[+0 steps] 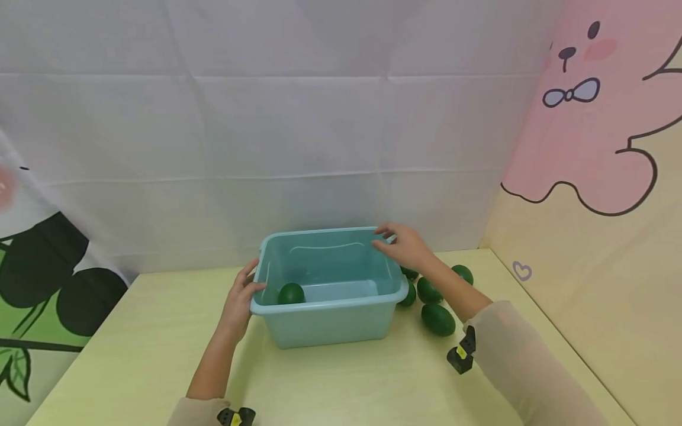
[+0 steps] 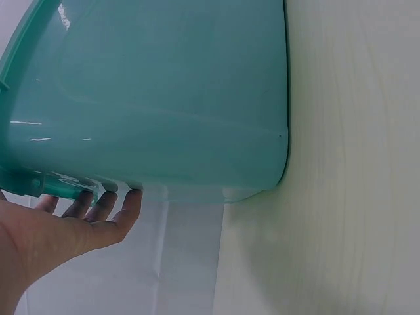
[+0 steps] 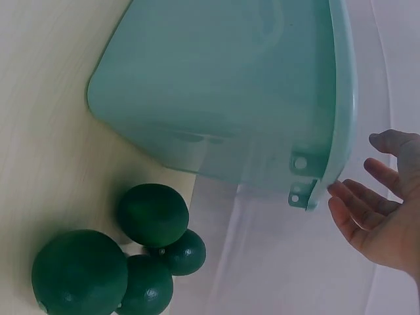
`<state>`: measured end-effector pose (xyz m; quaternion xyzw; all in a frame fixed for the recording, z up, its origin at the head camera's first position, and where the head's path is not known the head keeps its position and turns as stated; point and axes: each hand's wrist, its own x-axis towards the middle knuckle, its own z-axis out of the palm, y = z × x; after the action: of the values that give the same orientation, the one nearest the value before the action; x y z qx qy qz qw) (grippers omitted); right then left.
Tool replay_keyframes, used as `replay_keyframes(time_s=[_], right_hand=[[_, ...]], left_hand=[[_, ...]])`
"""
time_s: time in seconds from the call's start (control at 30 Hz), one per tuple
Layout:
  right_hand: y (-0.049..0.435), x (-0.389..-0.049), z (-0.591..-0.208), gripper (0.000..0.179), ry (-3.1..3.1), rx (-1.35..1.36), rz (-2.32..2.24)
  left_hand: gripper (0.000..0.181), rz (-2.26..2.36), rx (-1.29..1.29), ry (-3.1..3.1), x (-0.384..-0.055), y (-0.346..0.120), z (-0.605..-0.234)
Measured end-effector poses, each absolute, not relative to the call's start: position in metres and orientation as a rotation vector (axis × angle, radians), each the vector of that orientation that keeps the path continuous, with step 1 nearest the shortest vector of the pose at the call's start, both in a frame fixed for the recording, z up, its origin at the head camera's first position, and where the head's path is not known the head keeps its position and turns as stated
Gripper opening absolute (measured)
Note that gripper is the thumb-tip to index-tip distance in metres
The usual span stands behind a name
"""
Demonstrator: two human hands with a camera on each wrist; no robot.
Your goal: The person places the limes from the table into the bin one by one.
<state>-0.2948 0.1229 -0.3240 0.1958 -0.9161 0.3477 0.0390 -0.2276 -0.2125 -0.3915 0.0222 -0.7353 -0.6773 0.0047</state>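
A light blue plastic tub stands upright on the table. My left hand holds its left end, the thumb over the rim and the other fingers against the outside below it, as the left wrist view shows. One dark green round fruit lies inside, near the left front corner. Above the tub's back right corner is my right hand, fingers loosely bent and nothing between them. In the right wrist view its fingertips are right at the rim.
Several dark green oval fruits lie together to the right of the tub, the nearest fruit below my right forearm. A white cloth wall rises close behind the tub. A printed side wall borders the table on the right.
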Motion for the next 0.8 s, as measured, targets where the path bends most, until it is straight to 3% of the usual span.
replay_keyframes(time_s=[0.8], right_hand=[[0.196,-0.299,-0.345,0.04,-2.831,0.411,0.943]], left_hand=[[0.062,-2.114,0.069,-2.304,-0.228,-0.213,-0.392]])
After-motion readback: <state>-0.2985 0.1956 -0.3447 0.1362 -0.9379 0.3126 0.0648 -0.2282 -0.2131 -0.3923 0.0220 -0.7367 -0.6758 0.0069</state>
